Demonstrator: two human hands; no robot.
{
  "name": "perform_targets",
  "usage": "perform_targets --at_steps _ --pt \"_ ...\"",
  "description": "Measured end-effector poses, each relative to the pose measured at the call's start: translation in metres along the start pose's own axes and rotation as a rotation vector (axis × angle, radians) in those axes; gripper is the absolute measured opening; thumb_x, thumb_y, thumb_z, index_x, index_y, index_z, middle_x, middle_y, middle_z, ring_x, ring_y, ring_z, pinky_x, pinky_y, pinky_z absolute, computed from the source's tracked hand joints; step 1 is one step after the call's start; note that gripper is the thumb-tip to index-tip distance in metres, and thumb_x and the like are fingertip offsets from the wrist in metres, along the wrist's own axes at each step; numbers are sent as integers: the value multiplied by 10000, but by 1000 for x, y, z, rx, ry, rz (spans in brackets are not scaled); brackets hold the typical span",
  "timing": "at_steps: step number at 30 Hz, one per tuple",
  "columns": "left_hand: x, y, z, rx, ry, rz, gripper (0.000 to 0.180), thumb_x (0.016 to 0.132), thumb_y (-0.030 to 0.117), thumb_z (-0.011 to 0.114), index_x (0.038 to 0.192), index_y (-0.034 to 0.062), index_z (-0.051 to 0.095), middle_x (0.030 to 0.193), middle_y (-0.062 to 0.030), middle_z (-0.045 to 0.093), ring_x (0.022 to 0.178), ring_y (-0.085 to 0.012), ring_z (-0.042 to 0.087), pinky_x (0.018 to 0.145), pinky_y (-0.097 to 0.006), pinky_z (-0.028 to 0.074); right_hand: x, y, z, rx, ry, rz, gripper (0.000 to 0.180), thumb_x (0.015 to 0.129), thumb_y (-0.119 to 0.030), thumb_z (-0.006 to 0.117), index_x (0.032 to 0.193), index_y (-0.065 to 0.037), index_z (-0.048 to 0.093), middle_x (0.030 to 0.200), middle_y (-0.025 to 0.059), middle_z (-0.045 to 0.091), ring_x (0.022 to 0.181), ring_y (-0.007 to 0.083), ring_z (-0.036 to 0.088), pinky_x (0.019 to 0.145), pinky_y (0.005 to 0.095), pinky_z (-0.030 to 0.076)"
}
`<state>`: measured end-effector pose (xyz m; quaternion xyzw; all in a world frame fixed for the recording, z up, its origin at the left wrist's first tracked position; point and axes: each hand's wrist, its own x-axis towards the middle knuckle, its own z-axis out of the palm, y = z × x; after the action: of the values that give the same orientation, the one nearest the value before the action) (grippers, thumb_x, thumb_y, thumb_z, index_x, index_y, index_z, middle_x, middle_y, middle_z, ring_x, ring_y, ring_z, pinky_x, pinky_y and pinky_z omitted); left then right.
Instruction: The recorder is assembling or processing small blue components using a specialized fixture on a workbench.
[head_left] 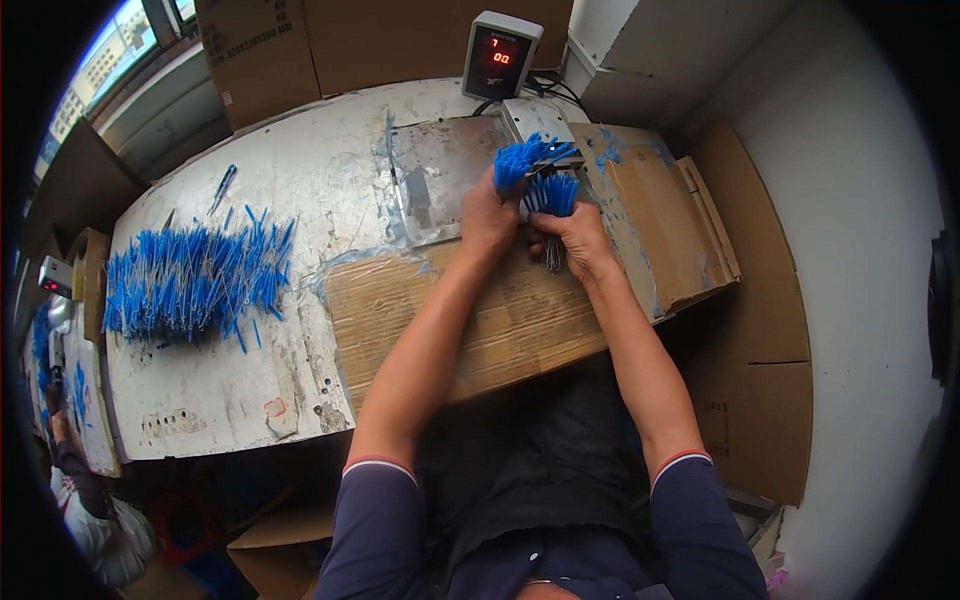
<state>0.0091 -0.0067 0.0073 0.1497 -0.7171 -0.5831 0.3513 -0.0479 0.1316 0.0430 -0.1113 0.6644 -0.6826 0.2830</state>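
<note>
My left hand [486, 216] is closed round a bundle of thin blue sticks [516, 163], their blue ends fanning out above the fist. Close beside it, my right hand [582, 238] grips a second bundle of blue sticks [553, 194], with thin wire ends hanging below the fingers. The two bundles nearly touch, and some fingertips are hidden behind them. Both hands are over the far edge of a cardboard sheet [450, 325], in front of a small metal device [538, 120]. A large pile of the same blue, wire-ended sticks [190, 280] lies on the table at the left.
A white box with a red digital display [502, 55] stands behind the device, cables beside it. A metal plate [440, 180] lies left of my hands, a flattened carton [665, 225] to the right. A pen [222, 190] lies beyond the pile. Another person [95, 510] sits at far left.
</note>
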Motion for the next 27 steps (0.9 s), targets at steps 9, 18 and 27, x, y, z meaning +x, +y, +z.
perform_targets --at_steps 9,18,27 --pt "2 -9 3 107 45 69 218 919 123 719 1132 84 692 880 -93 748 795 -187 715 737 -337 546 -1 9 -5 107 52 -7 190 797 10 746 965 19 657 791 87 687 585 173 677 514 318 610" --pt "3 -16 3 94 63 98 158 922 152 648 1057 74 630 860 -192 697 831 -417 680 710 -468 514 -3 12 -3 151 84 -59 193 820 41 741 963 28 612 813 107 661 633 196 681 530 329 627" --pt "4 -16 4 93 166 3 127 930 170 637 1041 109 632 831 -182 694 802 -425 677 681 -494 501 23 8 -2 3 398 -139 180 805 68 721 903 18 579 759 111 648 584 188 664 464 323 604"
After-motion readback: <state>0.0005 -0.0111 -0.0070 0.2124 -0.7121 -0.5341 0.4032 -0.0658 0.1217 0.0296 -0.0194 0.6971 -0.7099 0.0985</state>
